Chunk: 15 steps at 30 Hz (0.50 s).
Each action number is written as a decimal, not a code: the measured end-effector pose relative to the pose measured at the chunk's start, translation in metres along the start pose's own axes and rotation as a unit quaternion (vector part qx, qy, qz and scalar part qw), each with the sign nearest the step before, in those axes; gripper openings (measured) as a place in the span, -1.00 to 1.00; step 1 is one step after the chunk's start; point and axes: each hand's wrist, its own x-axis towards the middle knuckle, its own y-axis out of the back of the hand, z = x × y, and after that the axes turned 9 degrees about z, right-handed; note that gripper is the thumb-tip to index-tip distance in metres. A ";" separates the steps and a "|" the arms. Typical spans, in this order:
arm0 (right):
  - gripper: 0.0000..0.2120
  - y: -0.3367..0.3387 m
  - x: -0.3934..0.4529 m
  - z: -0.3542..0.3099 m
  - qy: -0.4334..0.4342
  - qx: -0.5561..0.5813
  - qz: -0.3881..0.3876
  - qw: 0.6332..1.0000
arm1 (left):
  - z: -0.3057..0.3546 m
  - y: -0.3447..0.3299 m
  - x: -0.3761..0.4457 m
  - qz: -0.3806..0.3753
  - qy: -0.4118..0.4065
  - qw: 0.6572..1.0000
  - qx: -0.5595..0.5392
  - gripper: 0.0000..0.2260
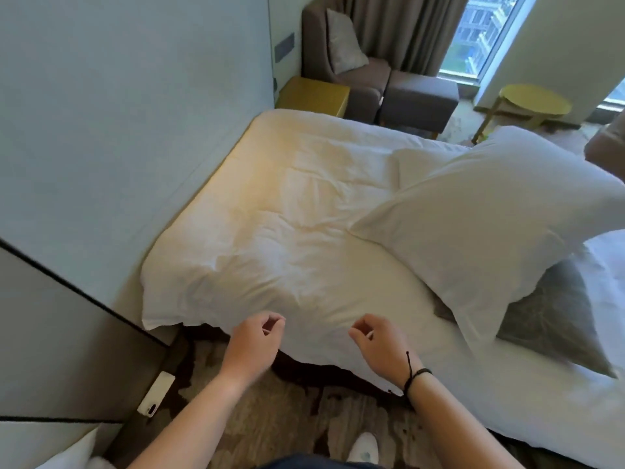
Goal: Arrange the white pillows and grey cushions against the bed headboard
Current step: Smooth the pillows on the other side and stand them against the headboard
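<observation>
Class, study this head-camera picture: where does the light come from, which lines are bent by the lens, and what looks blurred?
Head view: daylight enters by the window at top right; a warm yellowish cast lies on the duvet near the headboard; the wide lens curves the headboard's edges; the white pillow and the grey cushion under it look soft along their lower edges.

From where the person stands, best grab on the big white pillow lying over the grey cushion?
Probably the near corner of the white pillow, where it overhangs the grey cushion. Come from the bed's near edge with the right hand, which is closest and holds nothing. That corner is thin and unsupported, so fingers can likely wrap it; the plump middle offers no edge.
</observation>
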 end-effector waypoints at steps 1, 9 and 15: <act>-0.88 0.016 0.006 0.017 -0.009 0.016 0.012 1.000 | 0.017 -0.021 0.000 -0.013 -0.004 1.000 0.000 -0.87; -0.89 0.112 0.035 0.116 -0.045 0.082 0.095 0.991 | 0.126 -0.135 0.004 -0.043 -0.045 0.998 0.032 -0.79; -0.92 0.151 0.042 0.185 -0.104 0.116 0.159 0.975 | 0.183 -0.197 0.022 -0.079 -0.091 0.991 0.060 -0.83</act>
